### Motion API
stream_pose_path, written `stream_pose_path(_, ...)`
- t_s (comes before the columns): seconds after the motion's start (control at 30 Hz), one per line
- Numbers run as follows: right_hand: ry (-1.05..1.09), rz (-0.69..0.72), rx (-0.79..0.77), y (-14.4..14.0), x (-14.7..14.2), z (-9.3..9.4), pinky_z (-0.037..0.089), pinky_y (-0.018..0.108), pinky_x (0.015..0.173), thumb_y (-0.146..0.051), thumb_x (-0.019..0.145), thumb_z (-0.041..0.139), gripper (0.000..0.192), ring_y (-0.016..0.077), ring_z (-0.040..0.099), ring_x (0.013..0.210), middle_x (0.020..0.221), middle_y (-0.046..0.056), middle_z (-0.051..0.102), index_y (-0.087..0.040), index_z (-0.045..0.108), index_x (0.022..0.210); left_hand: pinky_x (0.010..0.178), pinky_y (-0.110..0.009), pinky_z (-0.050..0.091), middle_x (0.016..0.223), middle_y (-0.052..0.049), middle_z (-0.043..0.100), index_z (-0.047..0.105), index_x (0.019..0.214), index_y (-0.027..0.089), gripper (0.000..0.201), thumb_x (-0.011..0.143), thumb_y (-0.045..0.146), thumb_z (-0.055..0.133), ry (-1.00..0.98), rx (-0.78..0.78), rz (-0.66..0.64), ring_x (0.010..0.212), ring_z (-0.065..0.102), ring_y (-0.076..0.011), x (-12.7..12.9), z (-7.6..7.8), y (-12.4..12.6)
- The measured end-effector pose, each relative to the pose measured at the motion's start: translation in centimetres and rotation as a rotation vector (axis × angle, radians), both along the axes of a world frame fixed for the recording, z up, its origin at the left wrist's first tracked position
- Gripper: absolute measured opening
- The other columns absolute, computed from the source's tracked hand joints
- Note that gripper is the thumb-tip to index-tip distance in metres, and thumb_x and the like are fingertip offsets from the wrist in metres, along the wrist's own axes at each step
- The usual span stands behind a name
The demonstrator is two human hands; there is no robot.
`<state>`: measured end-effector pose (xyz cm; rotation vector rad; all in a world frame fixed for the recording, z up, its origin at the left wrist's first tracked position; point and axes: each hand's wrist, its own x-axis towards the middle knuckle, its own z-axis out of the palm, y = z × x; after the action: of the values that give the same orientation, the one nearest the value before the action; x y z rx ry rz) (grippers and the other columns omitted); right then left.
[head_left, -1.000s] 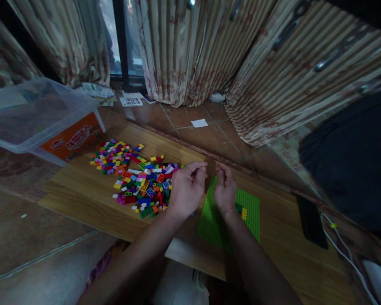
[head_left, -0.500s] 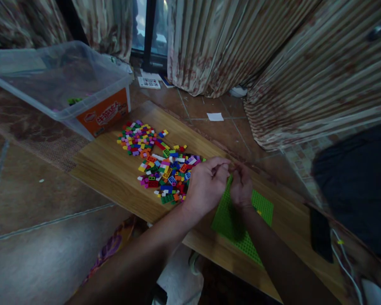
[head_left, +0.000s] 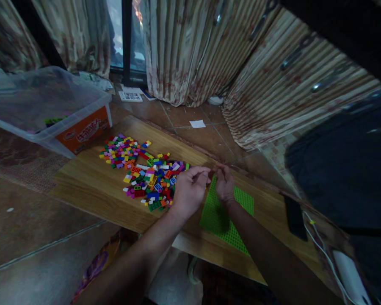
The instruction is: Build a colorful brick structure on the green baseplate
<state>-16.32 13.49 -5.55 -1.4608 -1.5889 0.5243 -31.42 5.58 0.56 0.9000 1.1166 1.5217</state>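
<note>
Head view: both hands meet above the far edge of a green baseplate (head_left: 224, 212) that lies flat on a low wooden bench (head_left: 92, 186). The left hand (head_left: 189, 190) is curled, thumb and fingertips pinched together just at the plate's far left corner; what sits in that grip is too small and dim to make out, so I cannot tell if it holds a brick. The right hand (head_left: 225, 184) is also curled with its fingertips drawn together, touching or nearly touching the left fingertips; whether its grip closes on anything cannot be told either. Just left of the left hand, a loose pile of bricks (head_left: 152, 182) in many colours spreads over the bench, with a second, tighter cluster (head_left: 120, 150) further left and farther away. A clear plastic bin (head_left: 51, 110) with an orange label stands at the bench's far left corner on the floor. A dark phone (head_left: 294, 218) lies near the bench's right end, a white cable (head_left: 320, 243) beside it. Striped curtains (head_left: 184, 51) hang behind.
</note>
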Motion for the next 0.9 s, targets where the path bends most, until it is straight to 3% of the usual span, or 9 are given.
stream_pose_path(0.13,0.084,-0.033,0.006,-0.3,3.2,2.3,0.049,0.031,0.069,-0.042,0.087,0.043,0.033,0.0160,0.060,0.073,0.086,0.005,0.067,-0.019,0.064,0.097,0.055,-0.021,0.044,0.065,0.000,0.067,0.073,0.088,0.014,0.017,0.083,0.021,0.058,-0.004,-0.061,-0.020,0.056,0.057,-0.0110,1.5,0.2,0.2)
stream_pose_path(0.27,-0.034,0.066,-0.087,-4.0,6.6,4.1,0.049,0.038,0.084,-0.042,0.084,0.059,0.027,0.0208,0.063,0.088,0.098,0.006,0.070,-0.021,0.069,0.097,0.059,-0.022,0.046,0.065,0.000,0.067,0.073,0.086,0.015,0.016,0.082,0.021,0.059,-0.001,-0.072,-0.041,0.061,0.060,-0.0119,2.9,0.3,0.6)
stream_pose_path(0.33,-0.278,0.151,-0.181,-6.2,7.3,3.7,0.048,0.044,0.089,-0.042,0.082,0.064,0.032,0.0245,0.062,0.095,0.104,0.007,0.070,-0.022,0.068,0.106,0.062,-0.022,0.048,0.066,0.000,0.067,0.073,0.084,0.015,0.015,0.082,0.022,0.060,-0.003,-0.070,-0.052,0.064,0.062,-0.0125,3.3,0.2,0.8)
stream_pose_path(0.47,-0.524,0.198,-0.126,-8.3,7.0,1.8,0.044,0.050,0.099,-0.037,0.081,0.068,0.037,0.0304,0.053,0.114,0.120,0.011,0.062,-0.021,0.066,0.114,0.065,-0.023,0.048,0.066,0.000,0.068,0.073,0.085,0.015,0.015,0.081,0.024,0.062,0.012,-0.084,-0.038,0.065,0.062,-0.0131,3.8,-0.2,1.1)
stream_pose_path(0.57,-0.558,0.198,-0.090,-8.2,6.8,1.0,0.045,0.050,0.098,-0.033,0.088,0.060,0.030,0.0297,0.053,0.111,0.119,0.012,0.061,-0.020,0.064,0.114,0.065,-0.023,0.048,0.066,0.000,0.068,0.073,0.086,0.015,0.016,0.080,0.025,0.063,0.039,-0.089,-0.043,0.065,0.062,-0.0132,3.9,-0.4,1.2)
stream_pose_path(0.9,-0.563,0.282,-0.027,-9.0,7.2,1.4,0.047,0.049,0.093,-0.029,0.093,0.054,0.024,0.0292,0.055,0.108,0.115,0.012,0.061,-0.021,0.059,0.115,0.065,-0.024,0.048,0.068,0.000,0.068,0.074,0.086,0.015,0.016,0.080,0.026,0.063,0.085,-0.120,-0.099,0.066,0.062,-0.0138,4.4,-0.6,1.3)
